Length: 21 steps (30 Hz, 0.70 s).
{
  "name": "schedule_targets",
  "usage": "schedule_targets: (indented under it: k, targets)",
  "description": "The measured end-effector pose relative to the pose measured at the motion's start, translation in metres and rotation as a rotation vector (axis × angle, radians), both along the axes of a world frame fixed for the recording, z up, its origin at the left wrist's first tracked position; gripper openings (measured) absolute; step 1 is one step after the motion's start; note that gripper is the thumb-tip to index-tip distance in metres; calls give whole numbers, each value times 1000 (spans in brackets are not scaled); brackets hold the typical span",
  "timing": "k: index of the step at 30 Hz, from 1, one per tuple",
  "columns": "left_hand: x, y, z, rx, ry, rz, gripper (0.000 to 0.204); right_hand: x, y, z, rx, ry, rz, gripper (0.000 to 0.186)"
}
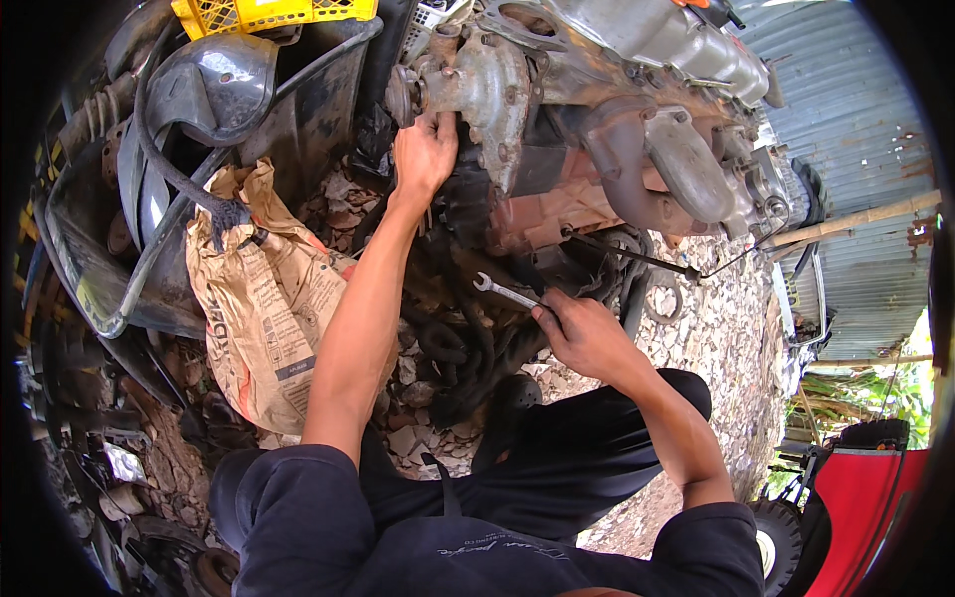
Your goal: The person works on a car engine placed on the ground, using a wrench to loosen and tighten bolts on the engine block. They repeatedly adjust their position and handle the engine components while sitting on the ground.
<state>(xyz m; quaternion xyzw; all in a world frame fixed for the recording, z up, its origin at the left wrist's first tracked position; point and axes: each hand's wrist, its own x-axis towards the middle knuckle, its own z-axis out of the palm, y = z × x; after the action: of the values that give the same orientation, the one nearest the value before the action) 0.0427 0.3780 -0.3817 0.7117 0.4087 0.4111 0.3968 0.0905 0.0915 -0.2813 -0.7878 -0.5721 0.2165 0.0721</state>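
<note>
A large, grimy engine (557,169) stands in front of me, with a grey cast housing (487,90) and a round flange (402,97) at its left end. My left hand (426,157) reaches up under this housing, just below the flange. Its fingers are curled in against the metal, and the fingertips are hidden. In my right hand (582,336), lower and nearer to me, is a silver wrench (509,293). The wrench's open-ended jaw points left, toward the dark space beneath the engine, and touches nothing that I can see.
A torn brown paper sack (264,318) stands by my left forearm. Behind it lie black plastic parts (214,90) and a yellow crate (269,12). Dark hoses (448,348) lie under the engine. A thin rod (637,258) sticks out rightward. Corrugated metal sheeting (856,129) rises at right.
</note>
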Motion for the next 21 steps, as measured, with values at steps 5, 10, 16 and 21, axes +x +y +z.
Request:
schedule_targets:
  k: [5,10,16,21]
  targets:
    - [5,0,-10,97,-111,89,44,-2,1,1,1,-7,4,25]
    - [1,-4,2,30,-71,17,45,-2,-2,3,14,-14,7,25]
    - [4,-1,4,-164,-141,-17,46,-3,-1,5,12,-10,1,25]
    - [7,4,-2,-565,-611,-93,43,-2,-3,3,58,-4,-9,23]
